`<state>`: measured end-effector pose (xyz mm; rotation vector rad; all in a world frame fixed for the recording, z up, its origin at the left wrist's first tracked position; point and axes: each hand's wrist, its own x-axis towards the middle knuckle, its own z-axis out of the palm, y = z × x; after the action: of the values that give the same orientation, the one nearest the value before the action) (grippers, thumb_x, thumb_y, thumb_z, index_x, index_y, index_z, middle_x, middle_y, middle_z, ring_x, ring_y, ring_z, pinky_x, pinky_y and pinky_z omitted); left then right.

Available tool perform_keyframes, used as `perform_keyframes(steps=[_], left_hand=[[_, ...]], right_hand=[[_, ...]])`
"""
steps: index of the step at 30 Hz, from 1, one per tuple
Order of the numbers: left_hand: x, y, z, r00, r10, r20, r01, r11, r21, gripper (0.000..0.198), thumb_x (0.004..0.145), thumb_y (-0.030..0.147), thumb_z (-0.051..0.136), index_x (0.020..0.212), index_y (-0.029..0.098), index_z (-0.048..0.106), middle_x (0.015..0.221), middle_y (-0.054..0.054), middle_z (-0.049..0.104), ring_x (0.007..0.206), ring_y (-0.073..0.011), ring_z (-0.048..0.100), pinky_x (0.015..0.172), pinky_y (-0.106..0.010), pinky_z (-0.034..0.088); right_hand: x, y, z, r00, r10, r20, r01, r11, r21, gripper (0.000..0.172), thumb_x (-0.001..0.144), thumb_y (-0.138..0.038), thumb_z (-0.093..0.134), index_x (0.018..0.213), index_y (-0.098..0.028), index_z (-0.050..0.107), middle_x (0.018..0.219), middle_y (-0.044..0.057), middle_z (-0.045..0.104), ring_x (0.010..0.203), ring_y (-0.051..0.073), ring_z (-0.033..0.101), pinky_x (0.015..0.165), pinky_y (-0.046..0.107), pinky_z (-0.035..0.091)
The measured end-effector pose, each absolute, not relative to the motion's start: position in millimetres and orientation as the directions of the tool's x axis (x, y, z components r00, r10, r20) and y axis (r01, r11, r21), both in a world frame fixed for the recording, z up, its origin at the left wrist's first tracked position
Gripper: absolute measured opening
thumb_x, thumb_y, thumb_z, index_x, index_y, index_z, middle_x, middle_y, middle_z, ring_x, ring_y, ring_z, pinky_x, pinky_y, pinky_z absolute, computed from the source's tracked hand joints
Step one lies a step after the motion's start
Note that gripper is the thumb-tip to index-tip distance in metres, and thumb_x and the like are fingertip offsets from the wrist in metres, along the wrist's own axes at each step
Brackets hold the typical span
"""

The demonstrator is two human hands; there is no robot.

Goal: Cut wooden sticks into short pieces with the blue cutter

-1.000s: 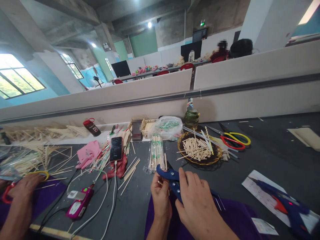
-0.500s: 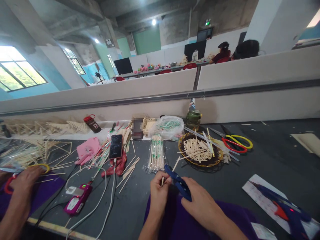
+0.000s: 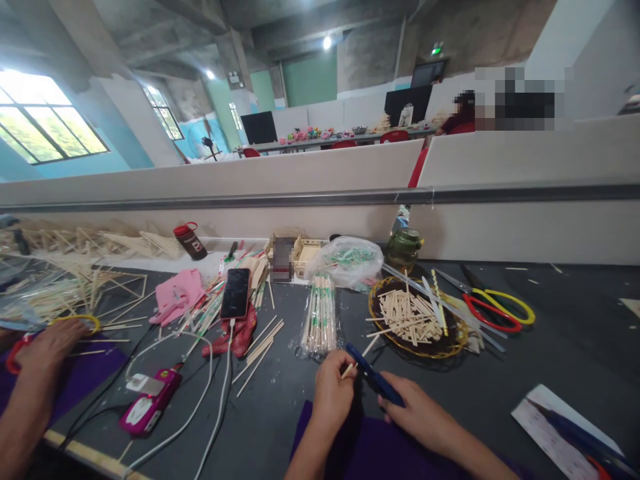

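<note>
The dark worktop (image 3: 270,420) is the largest thing. A purple cloth (image 3: 373,453) is nearer to the person than the wicker basket (image 3: 451,345). To the left of the basket lies a clear packet of sticks (image 3: 320,317). In front of the basket, the right hand (image 3: 413,403) has its fingers wrapped around a blue tool (image 3: 380,380). The left hand (image 3: 331,393), in front and to the left of the basket, pinches a thin stick (image 3: 347,371); whether the tool touches it, I cannot tell.
</note>
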<state>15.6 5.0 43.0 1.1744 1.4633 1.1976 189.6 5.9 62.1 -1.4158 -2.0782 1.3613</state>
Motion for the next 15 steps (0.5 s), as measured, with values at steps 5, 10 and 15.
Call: perform_keyframes(steps=[5, 10, 15], left_hand=[[16, 11, 37, -0.089, 0.987, -0.135, 0.361, 0.158, 0.919, 0.013, 0.072, 0.008, 0.05, 0.067, 0.018, 0.057, 0.069, 0.0, 0.058, 0.068, -0.015, 0.051, 0.064, -0.023, 0.032], [14, 13, 42, -0.052, 0.989, -0.14, 0.398, 0.149, 0.905, 0.013, 0.072, 0.008, 0.05, 0.07, 0.019, 0.056, 0.072, 0.0, 0.058, 0.07, -0.0154, 0.051, 0.065, -0.023, 0.031], [10, 11, 38, 0.003, 0.989, -0.149, 0.377, 0.137, 0.916, 0.013, 0.073, 0.008, 0.047, 0.071, 0.02, 0.053, 0.072, 0.0, 0.055, 0.07, -0.0154, 0.05, 0.065, -0.023, 0.031]], right_hand=[[188, 10, 47, -0.369, 0.855, -0.365, 0.7, -0.002, -0.714, 0.038, 0.075, -0.024, 0.051, 0.111, -0.02, 0.061, 0.106, 0.008, 0.068, 0.102, 0.024, 0.061, 0.086, 0.029, 0.042], [186, 9, 35, -0.286, 0.882, -0.376, 0.736, -0.049, -0.675, 0.042, 0.077, -0.035, 0.052, 0.116, -0.021, 0.062, 0.113, 0.009, 0.068, 0.108, 0.026, 0.059, 0.09, 0.03, 0.042], [185, 8, 26, -0.259, 0.895, -0.364, 0.76, -0.044, -0.648, 0.044, 0.078, -0.04, 0.052, 0.116, -0.022, 0.063, 0.108, 0.01, 0.07, 0.102, 0.027, 0.062, 0.087, 0.03, 0.044]])
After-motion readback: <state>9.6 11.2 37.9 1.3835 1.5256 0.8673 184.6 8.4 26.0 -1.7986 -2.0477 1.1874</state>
